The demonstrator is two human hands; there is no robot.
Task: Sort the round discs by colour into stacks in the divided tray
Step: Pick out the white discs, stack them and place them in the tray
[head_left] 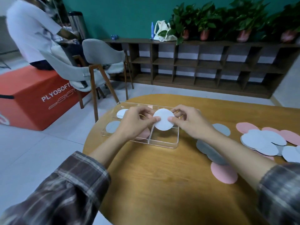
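Held disc: a white round flat disc [163,119] is held up between both hands, its face turned to the camera, over the middle of the tray.
Left hand: the left hand [134,123] is curled, and the disc's left edge is pinched between thumb and fingers.
Right hand: the right hand [191,122] is curled likewise, and the disc's right edge is pinched between thumb and fingers.
Hands together: the two hands are brought close, parted only by the disc.
Tray: a clear plastic divided tray [162,144] is set at the far side of the surface, beneath the hands.
Tray contents: a second white disc [121,113] is seen in the far left compartment, a grey round disc [112,127] in the near left one, and a pink round disc [144,134] next to it, partly hidden by the left hand. The near right compartment is seen below the held disc.
Loose discs: grey discs [209,151] and a pink disc [224,174] are spread right of the tray, partly under the right forearm; a mixed pile of pale and pink discs [263,142] is heaped further right.
Surface: a round wooden surface [154,184] carries everything.
Sleeves: both forearms are bare, with plaid sleeves [78,184] pushed back.
Background: a grey padded chair [100,62], an orange box [32,101], a dark wooden shelf unit [203,65] topped with potted plants [227,18], and a seated person in a white shirt [29,30] are seen.
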